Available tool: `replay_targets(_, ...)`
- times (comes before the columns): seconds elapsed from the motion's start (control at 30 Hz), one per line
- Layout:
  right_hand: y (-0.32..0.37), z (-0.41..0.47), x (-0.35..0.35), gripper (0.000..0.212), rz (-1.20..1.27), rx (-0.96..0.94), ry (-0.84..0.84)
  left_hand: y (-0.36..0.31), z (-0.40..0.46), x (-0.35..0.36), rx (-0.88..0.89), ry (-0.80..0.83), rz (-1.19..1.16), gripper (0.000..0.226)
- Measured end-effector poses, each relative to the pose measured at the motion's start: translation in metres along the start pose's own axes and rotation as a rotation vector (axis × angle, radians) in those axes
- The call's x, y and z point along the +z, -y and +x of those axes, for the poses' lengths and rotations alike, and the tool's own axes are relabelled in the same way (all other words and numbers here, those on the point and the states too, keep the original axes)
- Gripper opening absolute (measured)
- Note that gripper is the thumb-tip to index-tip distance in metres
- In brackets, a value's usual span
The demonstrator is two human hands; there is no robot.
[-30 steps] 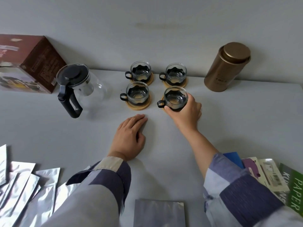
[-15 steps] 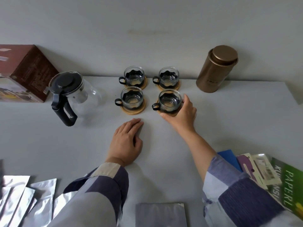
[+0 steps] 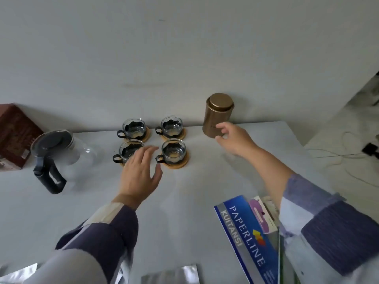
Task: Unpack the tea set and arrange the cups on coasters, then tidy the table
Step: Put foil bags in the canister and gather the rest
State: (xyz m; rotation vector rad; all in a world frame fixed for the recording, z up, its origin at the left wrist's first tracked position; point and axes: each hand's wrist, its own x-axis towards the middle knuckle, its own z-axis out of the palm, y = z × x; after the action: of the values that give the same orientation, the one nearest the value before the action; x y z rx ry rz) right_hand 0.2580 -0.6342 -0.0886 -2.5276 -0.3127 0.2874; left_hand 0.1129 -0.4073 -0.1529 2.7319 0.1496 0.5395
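In the head view, four glass cups with black holders stand in a two-by-two block near the back edge of the white table (image 3: pixel 205 177), each on a round wooden coaster. The back-left cup (image 3: pixel 134 129) and back-right cup (image 3: pixel 171 126) stand nearest the wall; the front-left cup (image 3: pixel 128 150) and front-right cup (image 3: pixel 174 151) stand just before them, handles pointing left. The coaster (image 3: pixel 178 163) under the front-right cup shows along its near rim.

The left hand (image 3: pixel 140 175) hangs over the table with fingers straight and spread, holding nothing; its fingertips cover part of the front-left cup, and whether they touch it cannot be told. The right hand (image 3: pixel 233 138) is loosely spread and empty, its fingers just beside the lower part of the bronze tea tin (image 3: pixel 218 113), which stands upright at the back edge, right of the cups.

A glass teapot (image 3: pixel 59 158) with black lid and handle stands left of the cups, with a brown box (image 3: pixel 14 136) at the left edge. A blue Paperline receipt book (image 3: pixel 246 238) lies near the front right, and silver foil pouches (image 3: pixel 170 276) lie along the front edge.
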Motion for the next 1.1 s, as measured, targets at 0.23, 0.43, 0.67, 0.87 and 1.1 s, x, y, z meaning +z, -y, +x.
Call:
replay_targets(0.23, 0.007, 0.071, -0.044, 0.038, -0.128, -0.187, -0.127, -0.080, 0.106, 0.030, -0.168, 0.041, -0.208, 0.060)
replay_targets(0.43, 0.004, 0.114, -0.036, 0.045, -0.503, -0.235, -0.128, -0.127, 0.152, 0.085, -0.349, 0.252, -0.317, 0.085)
replay_targets(0.67, -0.005, 0.133, -0.033, 0.052, -0.596, -0.349, -0.106, -0.139, 0.186, 0.115, -0.397, 0.120, -0.527, 0.095)
replay_targets(0.87, -0.011, 0.139, -0.037, 0.052, -0.625, -0.458, -0.131, -0.131, 0.195, 0.126, -0.434, 0.127, -0.461, 0.091)
replay_targets(1.1, -0.003, 0.143, -0.054, 0.045, -0.560, -0.458, -0.063, -0.128, 0.194, 0.128, -0.426, 0.088, -0.533, 0.086)
